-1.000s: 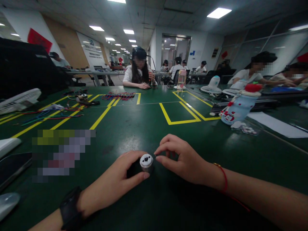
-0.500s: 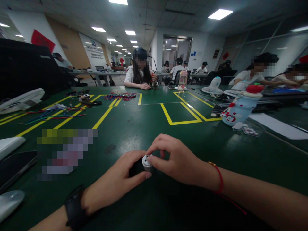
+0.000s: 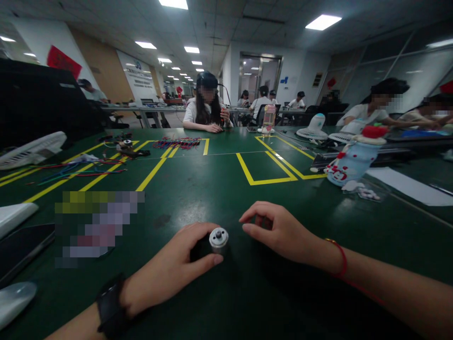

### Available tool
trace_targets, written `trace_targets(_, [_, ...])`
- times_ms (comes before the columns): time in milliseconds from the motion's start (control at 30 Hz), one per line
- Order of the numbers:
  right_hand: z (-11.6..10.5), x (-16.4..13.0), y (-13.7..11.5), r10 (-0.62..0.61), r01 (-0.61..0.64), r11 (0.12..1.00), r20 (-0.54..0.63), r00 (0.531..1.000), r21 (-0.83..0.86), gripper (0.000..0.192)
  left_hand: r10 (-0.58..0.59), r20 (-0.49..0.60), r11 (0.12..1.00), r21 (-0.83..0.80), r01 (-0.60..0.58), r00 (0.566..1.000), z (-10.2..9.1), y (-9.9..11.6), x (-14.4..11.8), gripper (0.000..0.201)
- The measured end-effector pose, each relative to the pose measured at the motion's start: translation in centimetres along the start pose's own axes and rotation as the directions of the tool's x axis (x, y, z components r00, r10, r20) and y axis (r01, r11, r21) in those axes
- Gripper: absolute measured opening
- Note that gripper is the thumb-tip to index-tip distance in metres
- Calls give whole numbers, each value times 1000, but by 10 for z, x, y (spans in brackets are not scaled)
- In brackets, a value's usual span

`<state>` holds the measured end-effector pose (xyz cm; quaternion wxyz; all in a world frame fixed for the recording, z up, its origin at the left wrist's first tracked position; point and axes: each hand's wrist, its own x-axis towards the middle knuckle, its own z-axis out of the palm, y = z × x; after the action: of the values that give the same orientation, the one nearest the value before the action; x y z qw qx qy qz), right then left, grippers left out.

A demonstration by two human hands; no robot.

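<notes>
A small silvery cylinder point(image 3: 218, 240), which looks like a small electric motor, stands upright on the green table. Its top face shows a dark centre shaft and small holes. My left hand point(image 3: 184, 257) grips it from the left, with the thumb at its near side and the fingers behind it; a black watch is on that wrist. To the right, apart from the cylinder, my right hand point(image 3: 279, 230) hovers above the table. Its fingers are curled with a gap between thumb and forefinger, and nothing shows in them. A red string bracelet circles the right wrist.
Bundled red and blue wires point(image 3: 179, 142) lie on the table point(image 3: 198, 189) beyond my hands. At right stand a blue bottle point(image 3: 354, 160) and white paper point(image 3: 410, 184). A phone point(image 3: 26, 250) and a mouse point(image 3: 16, 302) lie at left. A person point(image 3: 205, 106) sits opposite.
My right hand has let go of the cylinder's top and moved away to the right, uncovering the shaft. The left hand keeps its hold in the same place.
</notes>
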<state>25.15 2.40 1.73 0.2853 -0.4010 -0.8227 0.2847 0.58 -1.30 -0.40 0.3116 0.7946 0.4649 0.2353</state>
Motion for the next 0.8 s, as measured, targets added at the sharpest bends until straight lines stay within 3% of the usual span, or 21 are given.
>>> trace_targets(200, [-3,-10,17,148,-160,954,68,987,253,16,-15,-8,1000,-10,15,1000,-1,0,0,36])
trace_targets(367, [0,-8,24,198,-195,920,27,980,341,17,-33,-8,999,-5,33,999,-1,0,0,35])
trace_targets(800, [7,-9,17,65,-74,990,78,995,123,15,-22,-11,1000,7,22,1000,1,-3,-2,36])
